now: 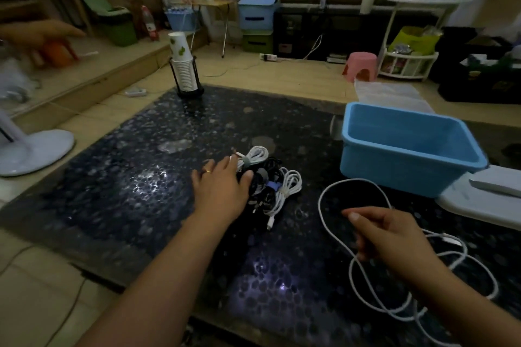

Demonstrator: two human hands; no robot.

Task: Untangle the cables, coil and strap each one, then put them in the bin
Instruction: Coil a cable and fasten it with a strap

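Observation:
A heap of coiled white and black cables lies at the middle of the dark table. My left hand rests flat on the heap's left side, fingers straight. A loose white cable loops across the table to the right and trails toward the near edge. My right hand grips this cable in curled fingers, just above the table. The blue bin stands behind my right hand at the table's right side; what shows of its inside holds nothing.
A black stand with stacked paper cups sits at the table's far edge. A white lid-like object lies right of the bin. A fan base stands on the floor at left. Another person's hand shows at far left.

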